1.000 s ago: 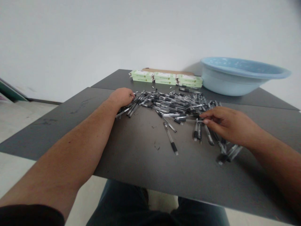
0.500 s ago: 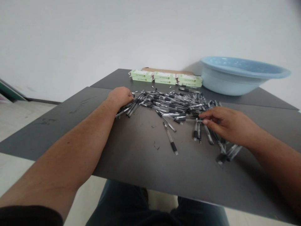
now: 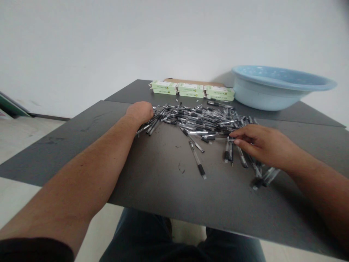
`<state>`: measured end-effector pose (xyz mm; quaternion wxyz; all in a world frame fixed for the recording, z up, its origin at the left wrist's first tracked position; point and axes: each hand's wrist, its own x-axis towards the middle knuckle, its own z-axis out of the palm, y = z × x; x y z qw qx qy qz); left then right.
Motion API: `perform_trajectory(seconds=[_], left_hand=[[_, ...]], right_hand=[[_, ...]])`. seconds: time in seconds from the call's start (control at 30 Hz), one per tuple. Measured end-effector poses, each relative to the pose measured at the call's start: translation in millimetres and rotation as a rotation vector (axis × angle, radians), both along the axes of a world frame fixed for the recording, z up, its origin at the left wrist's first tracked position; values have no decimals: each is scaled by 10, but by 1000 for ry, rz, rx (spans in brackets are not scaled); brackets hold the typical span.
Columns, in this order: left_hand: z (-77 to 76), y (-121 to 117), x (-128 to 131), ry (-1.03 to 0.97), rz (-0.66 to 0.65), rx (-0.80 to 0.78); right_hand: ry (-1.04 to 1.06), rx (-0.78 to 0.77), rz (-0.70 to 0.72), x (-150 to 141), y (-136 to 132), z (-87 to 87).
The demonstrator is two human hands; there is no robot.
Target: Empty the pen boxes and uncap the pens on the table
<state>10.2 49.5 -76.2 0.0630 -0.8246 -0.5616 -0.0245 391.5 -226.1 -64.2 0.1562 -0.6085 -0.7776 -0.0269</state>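
A large heap of clear pens (image 3: 201, 120) with black grips lies spread across the grey table. My left hand (image 3: 140, 112) is closed at the heap's left end, with the back of the hand toward me; what its fingers hold, if anything, is hidden. At the right end, my right hand (image 3: 261, 143) pinches one clear pen (image 3: 218, 138) between thumb and fingers, and this pen points left over the heap's near edge. Several more pens (image 3: 265, 178) lie under and beside that hand, partly covered. One loose pen (image 3: 197, 160) rests apart, nearer to me.
Light green boxes (image 3: 191, 91) stand stacked two high in a row behind the heap. A big light blue basin (image 3: 272, 94) stands at the back right, near the white wall. The grey table's (image 3: 163, 196) front edge is just above my legs.
My left hand has turned slightly and its fingers have curled further out of sight. My right hand stays nearly still with the pen, and the heap looks the same.
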Motion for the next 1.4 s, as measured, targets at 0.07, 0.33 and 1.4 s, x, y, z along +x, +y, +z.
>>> perform_trajectory(seconds=[0.07,0.33,1.4], left_hand=[[1,-16,13,16,39,17],[162,-186,95,-40,59,128],[101,-1925,1443,-1583,-267,-1239]], right_hand=[[9,14,14,15,11,-17],[32,72,31,31,17,-49],[242,59,42,-364,-85,40]])
